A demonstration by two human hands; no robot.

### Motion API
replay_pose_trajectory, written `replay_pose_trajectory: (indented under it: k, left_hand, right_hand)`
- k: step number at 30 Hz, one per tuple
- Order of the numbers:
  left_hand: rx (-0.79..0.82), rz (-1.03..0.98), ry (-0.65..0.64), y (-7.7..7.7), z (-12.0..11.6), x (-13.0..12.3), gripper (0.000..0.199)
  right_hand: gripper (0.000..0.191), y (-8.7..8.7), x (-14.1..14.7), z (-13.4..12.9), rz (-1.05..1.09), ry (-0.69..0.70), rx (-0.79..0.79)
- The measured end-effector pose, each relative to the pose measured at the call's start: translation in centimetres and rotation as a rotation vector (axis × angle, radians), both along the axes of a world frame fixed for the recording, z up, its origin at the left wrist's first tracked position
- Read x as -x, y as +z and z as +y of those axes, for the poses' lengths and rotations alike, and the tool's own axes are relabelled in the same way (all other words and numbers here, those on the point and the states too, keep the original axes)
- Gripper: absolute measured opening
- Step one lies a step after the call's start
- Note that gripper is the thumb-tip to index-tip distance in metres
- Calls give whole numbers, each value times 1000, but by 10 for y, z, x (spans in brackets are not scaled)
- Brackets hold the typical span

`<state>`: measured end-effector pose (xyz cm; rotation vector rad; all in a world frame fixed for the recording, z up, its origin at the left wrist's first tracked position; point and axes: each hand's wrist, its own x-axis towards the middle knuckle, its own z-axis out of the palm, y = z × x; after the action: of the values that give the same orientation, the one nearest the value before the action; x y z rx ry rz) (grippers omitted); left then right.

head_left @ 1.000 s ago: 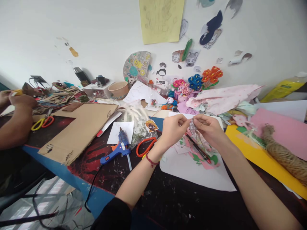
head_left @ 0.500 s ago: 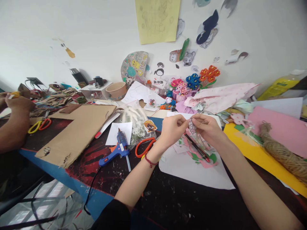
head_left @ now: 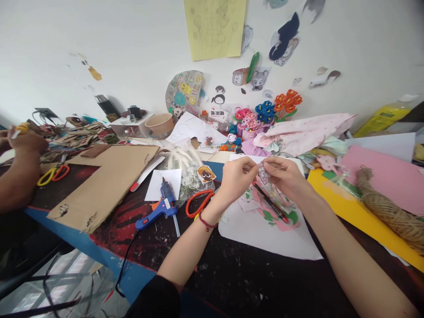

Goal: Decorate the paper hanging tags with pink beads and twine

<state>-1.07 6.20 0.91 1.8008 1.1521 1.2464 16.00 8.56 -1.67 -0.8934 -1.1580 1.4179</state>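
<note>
Both hands meet above a white sheet of paper (head_left: 265, 238), pinching a small pale paper cutout (head_left: 264, 175) with a printed drawing on it. My left hand (head_left: 239, 176) grips its left edge between thumb and fingertips. From the other side my right hand (head_left: 287, 176) holds it, fingers closed. Below them a dark pen (head_left: 270, 203) lies across pink and green paper scraps (head_left: 285, 224). Left of my left wrist are red-handled scissors (head_left: 196, 204), partly hidden, and a blue glue gun (head_left: 159, 210) on a small white paper.
Cardboard (head_left: 109, 183) covers the left of the table, and a co-worker's hand (head_left: 28, 139) is at the far left. A twine roll (head_left: 391, 207) lies on yellow card (head_left: 334, 194) at right. Yarn flowers (head_left: 265, 112) stand along the wall.
The view has shifted very slightly. Both hands stay on the small cutout, with barely any movement.
</note>
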Motion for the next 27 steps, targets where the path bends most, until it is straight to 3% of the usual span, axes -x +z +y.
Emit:
replay_pose_trajectory:
  k: [27]
  left_hand:
    - [-44,82,100,-4,2,-3,19]
  right_hand:
    - [26,3,1,-2,27,-13,45]
